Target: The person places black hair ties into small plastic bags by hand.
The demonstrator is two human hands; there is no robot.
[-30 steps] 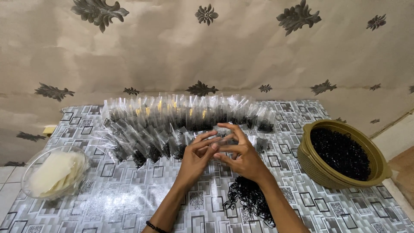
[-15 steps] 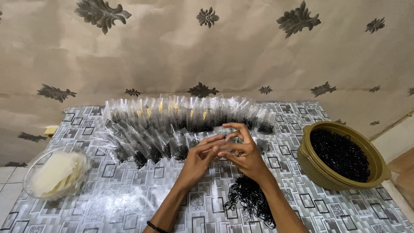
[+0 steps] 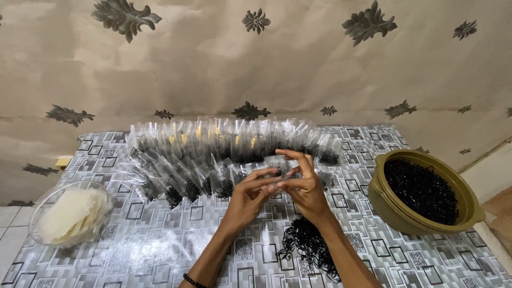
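Observation:
My left hand [image 3: 246,196] and my right hand [image 3: 302,185] meet at the fingertips above the middle of the patterned mat, both pinching a small clear plastic bag [image 3: 278,166]. Under my right wrist lies a loose heap of small black rubber bands [image 3: 308,246]. Behind my hands, rows of filled clear bags [image 3: 213,152] with black contents stand in overlapping lines. What the held bag contains is too small to tell.
An olive-green basket [image 3: 397,213] full of black bands sits at the right. A clear bowl [image 3: 40,213] of empty pale bags stands at the left. The grey geometric mat [image 3: 138,250] ends at a wall covered in beige leaf-patterned paper [image 3: 266,64].
My hands have stayed in nearly the same spot; the fingers have shifted slightly on the small bag. Nothing else has moved.

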